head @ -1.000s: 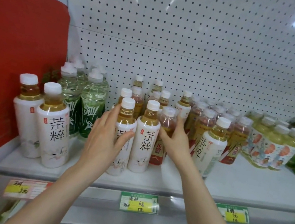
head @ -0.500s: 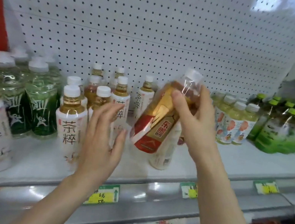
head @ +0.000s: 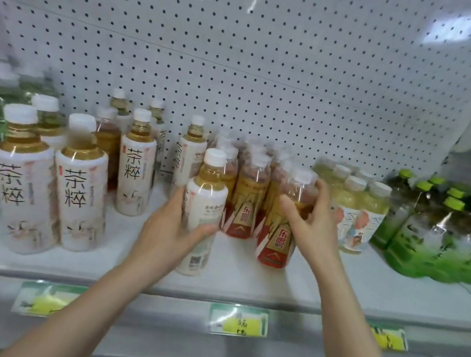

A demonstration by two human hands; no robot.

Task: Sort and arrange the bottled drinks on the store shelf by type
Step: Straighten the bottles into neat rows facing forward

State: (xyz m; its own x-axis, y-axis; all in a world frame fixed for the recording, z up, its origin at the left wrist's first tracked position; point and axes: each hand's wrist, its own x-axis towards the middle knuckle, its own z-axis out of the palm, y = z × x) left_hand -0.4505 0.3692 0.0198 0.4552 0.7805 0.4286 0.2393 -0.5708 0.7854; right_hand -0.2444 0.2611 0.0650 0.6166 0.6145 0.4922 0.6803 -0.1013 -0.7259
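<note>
Shelf (head: 240,291): one level with a pegboard back; the bottles stand in mixed clusters.
Right hand (head: 312,222): thumb and fingers are curled round the shoulder of a red-label bottle (head: 278,241). The bottle is upright at the front of the red-label group (head: 246,192), mid-shelf. Cannot tell whether its base is on the shelf or just off it.
Left hand (head: 168,229): wrapped round a white-label tea bottle (head: 207,201), which is upright near the front edge, just beside the red-label group.
White-label row (head: 80,183): toward the left end, well apart from the held white bottle.
Step (judged): seating the red bottle with its kind; the white one is a stray, gripped for removal.
Next (judged): let go with the right hand. Carry the white bottle left to its row and set it label outward without knocking its neighbours.
</note>
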